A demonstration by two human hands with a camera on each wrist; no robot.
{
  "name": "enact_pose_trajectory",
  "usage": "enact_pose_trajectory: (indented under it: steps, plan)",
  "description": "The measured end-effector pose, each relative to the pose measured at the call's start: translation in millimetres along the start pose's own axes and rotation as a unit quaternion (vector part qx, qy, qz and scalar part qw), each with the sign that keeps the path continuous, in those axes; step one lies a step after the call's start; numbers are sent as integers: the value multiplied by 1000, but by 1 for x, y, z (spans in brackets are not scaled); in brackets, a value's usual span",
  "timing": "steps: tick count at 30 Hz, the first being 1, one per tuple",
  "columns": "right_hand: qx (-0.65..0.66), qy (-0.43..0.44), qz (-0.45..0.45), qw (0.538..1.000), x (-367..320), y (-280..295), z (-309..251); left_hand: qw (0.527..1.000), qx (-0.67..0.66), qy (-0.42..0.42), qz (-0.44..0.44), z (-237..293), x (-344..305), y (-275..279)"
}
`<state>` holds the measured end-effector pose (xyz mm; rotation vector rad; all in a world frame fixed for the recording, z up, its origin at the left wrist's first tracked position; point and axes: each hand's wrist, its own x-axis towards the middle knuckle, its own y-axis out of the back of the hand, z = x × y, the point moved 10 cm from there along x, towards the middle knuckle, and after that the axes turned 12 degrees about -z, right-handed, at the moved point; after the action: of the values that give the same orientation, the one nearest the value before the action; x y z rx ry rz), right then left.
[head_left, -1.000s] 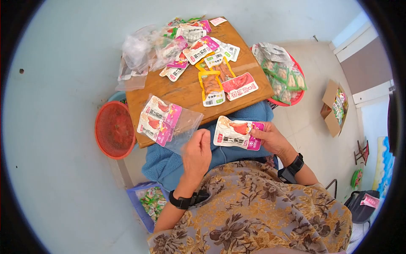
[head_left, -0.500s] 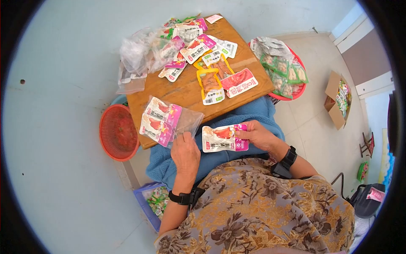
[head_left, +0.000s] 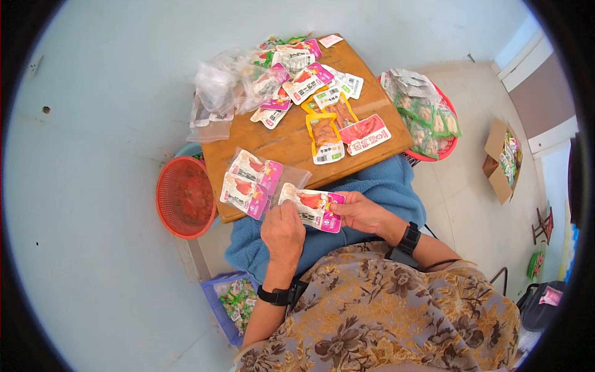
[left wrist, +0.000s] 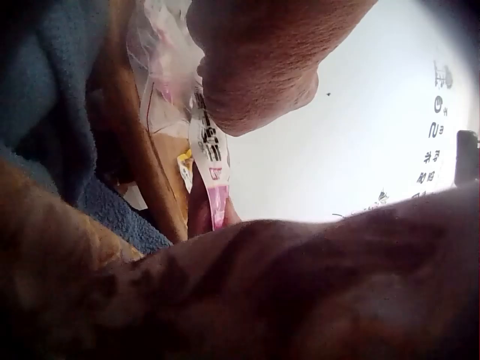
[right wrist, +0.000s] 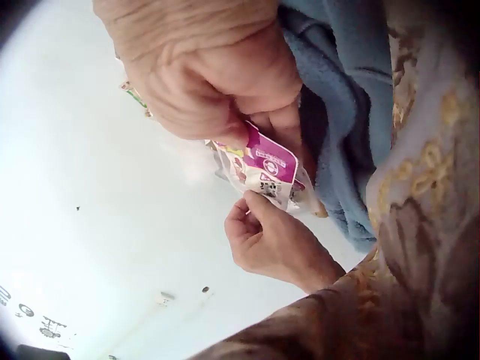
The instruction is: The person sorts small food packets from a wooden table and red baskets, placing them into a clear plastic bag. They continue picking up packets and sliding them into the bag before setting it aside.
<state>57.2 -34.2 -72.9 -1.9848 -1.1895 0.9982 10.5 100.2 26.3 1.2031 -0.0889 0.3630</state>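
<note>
My right hand (head_left: 367, 217) pinches the purple end of a white and purple snack pouch (head_left: 312, 208), with the thumb on its printed face. The pouch lies flat, its white end beside my left hand (head_left: 283, 234). Curled fingers of the left hand pinch the near edge of a clear plastic bag (head_left: 296, 180) at the table's front corner. Two matching pouches (head_left: 251, 185) lie side by side in that bag. In the right wrist view, the left thumb and forefinger meet right at the pouch (right wrist: 274, 166) and the bag.
On the wooden table (head_left: 279, 139) lie several more pouches (head_left: 310, 82), a red-and-white packet (head_left: 365, 134) and crumpled clear bags (head_left: 217, 84). An orange basket (head_left: 186, 198) and a blue bin (head_left: 215, 297) stand left; a red basket (head_left: 451, 102) of packets and a carton (head_left: 494, 155) stand right.
The right hand has brought the pouch leftward to the bag and the left hand. The left hand has come to the bag's edge and now pinches it.
</note>
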Motion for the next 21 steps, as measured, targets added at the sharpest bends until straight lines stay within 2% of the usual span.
enact_pose_trajectory:
  steps: [3, 6, 13, 21]
  plan:
    - [4, 9, -2, 1000, 16, -5, 2, 1000, 6, -8, -19, -1, 0, -5]
    - [10, 16, -20, 1000, 31, -13, 3, 1000, -6, -26, 17, 5, 0, 3]
    - [7, 40, -59, 997, 68, -6, 7, 999, -32, -15, 8, 0, -4, 1]
    - [-12, 96, -27, 995, 104, -33, -10, 999, -43, -23, 23, -1, -7, 4]
